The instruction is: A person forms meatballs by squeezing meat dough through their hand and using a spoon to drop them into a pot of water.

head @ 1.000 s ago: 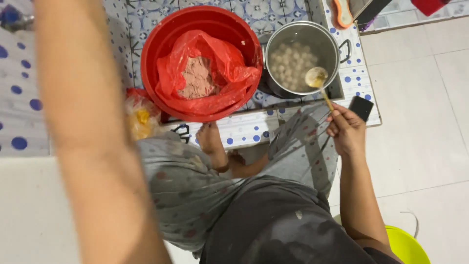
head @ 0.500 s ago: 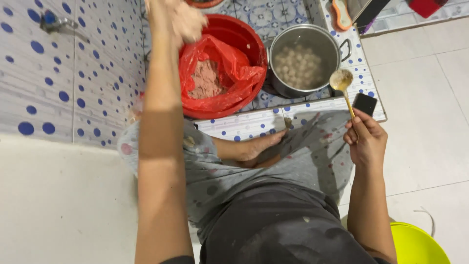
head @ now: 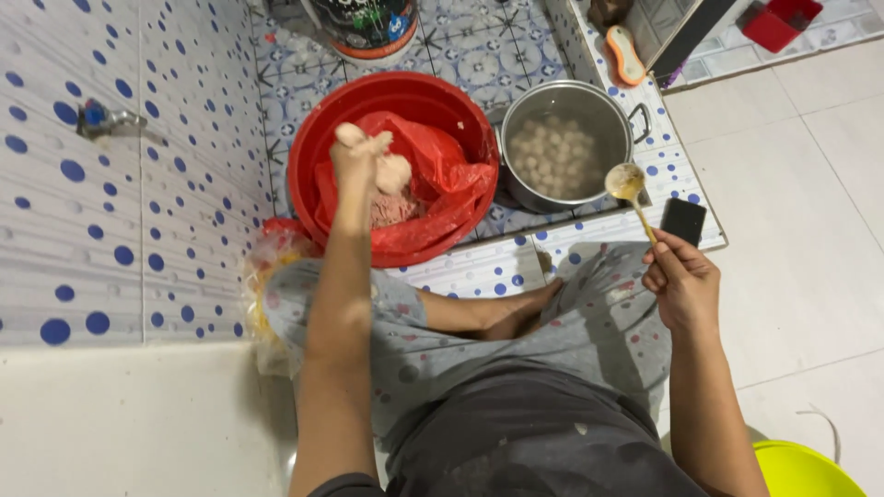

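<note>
Left hand (head: 361, 156) squeezing paste over red basin (head: 313, 147), pot (head: 516, 110) of meatballs (head: 552, 152)

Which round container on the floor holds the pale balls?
The steel pot with side handles, right of the red basin. The basin holds a red bag of pink paste; the yellow one shows nothing.

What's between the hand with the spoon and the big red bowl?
In the head view, the metal pot full of pale balls sits between the right hand and the red bowl. The spoon hangs over the pot's rim.
</note>
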